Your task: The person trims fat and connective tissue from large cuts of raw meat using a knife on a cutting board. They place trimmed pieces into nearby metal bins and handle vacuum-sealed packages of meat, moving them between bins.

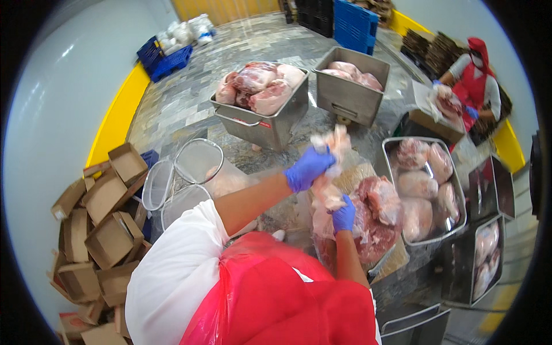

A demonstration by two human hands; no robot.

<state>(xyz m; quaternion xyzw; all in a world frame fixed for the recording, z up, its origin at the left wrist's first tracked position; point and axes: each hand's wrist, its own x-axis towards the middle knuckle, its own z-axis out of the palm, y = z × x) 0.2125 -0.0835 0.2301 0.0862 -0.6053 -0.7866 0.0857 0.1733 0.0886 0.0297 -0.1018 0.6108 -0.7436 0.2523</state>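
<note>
Both hands wear blue-purple gloves. My left hand (308,168) closes round the upper part of a long, pale piece of fatty meat (326,193), which is somewhat blurred. Lower down, my right hand (344,217) grips the same piece near its other end. Just beyond my right fingers lies a large red cut of meat (376,214), partly hidden by my right hand and forearm. Under it is a flat surface with clear plastic and brown cardboard (395,263) showing at the edge.
Ahead stand two metal bins (253,119) (351,103) of large meat cuts. A metal tub (388,150) of wrapped cuts is at right. Metal hoops with clear bags (198,161) and piled cardboard boxes (109,192) are left. A co-worker (477,86) handles meat at far right.
</note>
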